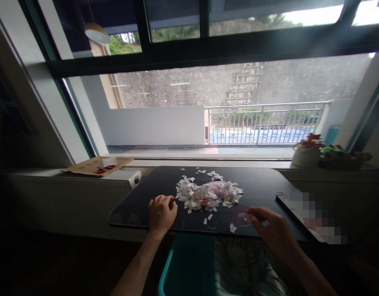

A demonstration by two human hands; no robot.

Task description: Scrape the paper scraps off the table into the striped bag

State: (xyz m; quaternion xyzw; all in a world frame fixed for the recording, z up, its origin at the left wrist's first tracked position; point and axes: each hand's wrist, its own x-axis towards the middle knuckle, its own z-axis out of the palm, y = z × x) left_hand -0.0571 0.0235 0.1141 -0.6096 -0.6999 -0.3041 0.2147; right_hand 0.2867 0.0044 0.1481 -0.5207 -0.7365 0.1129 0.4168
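Note:
A heap of small torn white paper scraps [207, 194], some with pinkish marks, lies on the dark table [146, 185]. My left hand [162, 211] rests palm down left of the heap, fingers loosely bent and a little apart, with nothing seen in it. Between the thumb and fingers of my right hand [271, 226] is the edge of a clear plastic piece with a pink outline [241, 216]. That piece lies low over the table, at the heap's front right. A loose scrap [233, 227] is by its near edge. Its exact kind is hard to make out.
A teal bin [192, 263] stands below the table's near edge, beside patterned cloth [238, 263]. On the right lies a flat, partly blurred object [295, 209]. The sill holds a brown paper bag [93, 165], red scissors [106, 168] and a white pot [306, 156].

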